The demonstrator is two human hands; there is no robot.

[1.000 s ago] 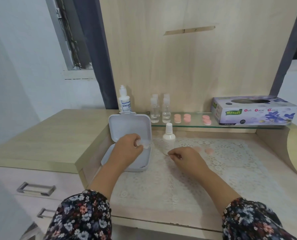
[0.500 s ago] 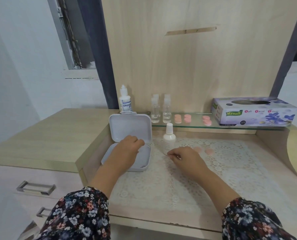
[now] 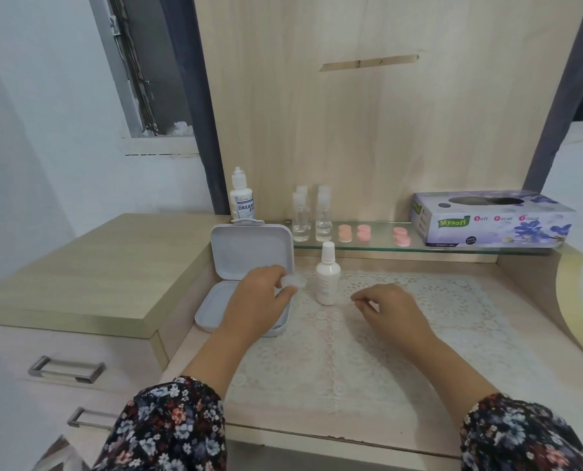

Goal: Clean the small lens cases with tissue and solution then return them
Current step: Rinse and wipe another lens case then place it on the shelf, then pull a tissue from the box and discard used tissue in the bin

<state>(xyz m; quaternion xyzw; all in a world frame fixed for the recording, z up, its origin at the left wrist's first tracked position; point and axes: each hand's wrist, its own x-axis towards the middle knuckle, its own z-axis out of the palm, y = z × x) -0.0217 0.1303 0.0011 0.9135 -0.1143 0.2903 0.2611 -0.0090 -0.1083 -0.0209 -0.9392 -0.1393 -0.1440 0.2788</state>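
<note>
My left hand [image 3: 261,294] pinches small clear plastic lens case [image 3: 294,280] beside white bottle [image 3: 327,282]—light, slick, grip rim; right hand [image 3: 385,305] curled, prob. empty.

Light wood dressing unit with a tall back panel [image 3: 368,137] that has a narrow slot [image 3: 368,62] cut near the top, a glass shelf [image 3: 453,248] along its base and a lace mat [image 3: 402,338] on the lower surface. Left side cabinet top [image 3: 89,266] sits higher, with two drawers with metal handles [image 3: 65,368] below. White wall [image 3: 45,113] left, window frame [image 3: 127,69], dark curtains [image 3: 195,107] either side, soft daylight.
</note>
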